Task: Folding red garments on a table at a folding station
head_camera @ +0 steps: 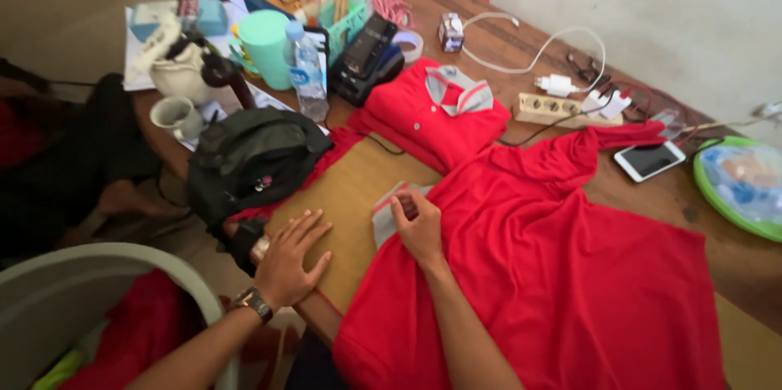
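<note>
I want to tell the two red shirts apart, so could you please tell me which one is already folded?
The folded red shirt at the far side of the table, grey collar up, beside the power strip. The spread-out red shirt lies loose under the right hand.

A small white carton [450,32] stands far back; a white-framed dark phone screen [649,160] lies right.

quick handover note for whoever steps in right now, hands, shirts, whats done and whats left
Left hand: flat on the brown board, fingers spread, holding nothing.
Right hand: fingers curled at the grey collar of the red shirt, pinching or pressing it; which, I cannot tell.
That shirt lies spread and rumpled over board and table, not folded.
Done: one red shirt, folded, collar up, beyond the board.
Left: the spread shirt; more red cloth sits in the basket at lower left.
</note>
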